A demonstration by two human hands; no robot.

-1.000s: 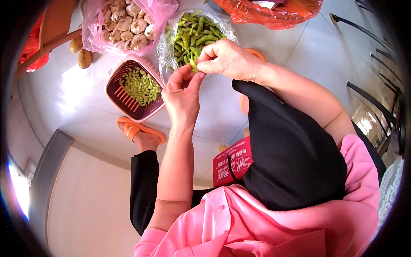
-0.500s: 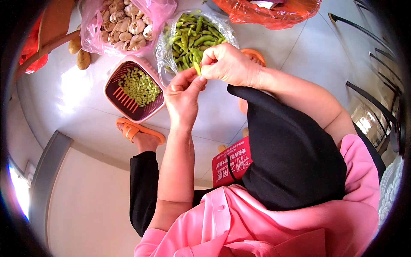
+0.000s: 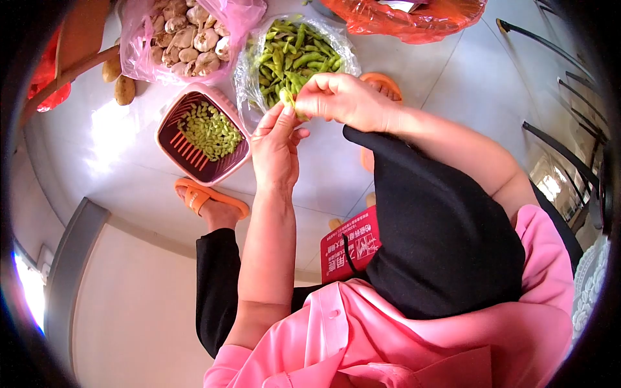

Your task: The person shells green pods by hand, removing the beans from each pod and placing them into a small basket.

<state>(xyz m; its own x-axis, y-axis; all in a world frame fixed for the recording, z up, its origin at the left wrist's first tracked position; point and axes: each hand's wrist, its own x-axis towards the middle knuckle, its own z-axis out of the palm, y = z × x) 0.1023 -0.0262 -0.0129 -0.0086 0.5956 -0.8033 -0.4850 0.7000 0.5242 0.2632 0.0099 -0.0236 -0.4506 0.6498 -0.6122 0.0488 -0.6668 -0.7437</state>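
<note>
A green bean pod [image 3: 288, 98] is pinched between the fingers of my left hand [image 3: 277, 143] and my right hand [image 3: 343, 102]. Both hands meet at the near edge of a clear plastic bag [image 3: 351, 63] full of green pods [image 3: 301, 53]. Left of my left hand, a pink slotted basket [image 3: 169, 152] holds many shelled green beans [image 3: 210, 131]. The fingertips of my right hand partly hide the pod.
Garlic bulbs [image 3: 193, 40] fill a pink bag [image 3: 137, 45] beyond the basket. Potatoes [image 3: 125, 90] lie on the floor to its left. A red bag [image 3: 414, 27] is at the top, a red box [image 3: 341, 246] near my knees, and dark metal legs [image 3: 561, 150] stand at right.
The pod and my left fingertips have shifted slightly left and up. My right hand has moved a little left, and the pod is now turned differently between the fingers.
</note>
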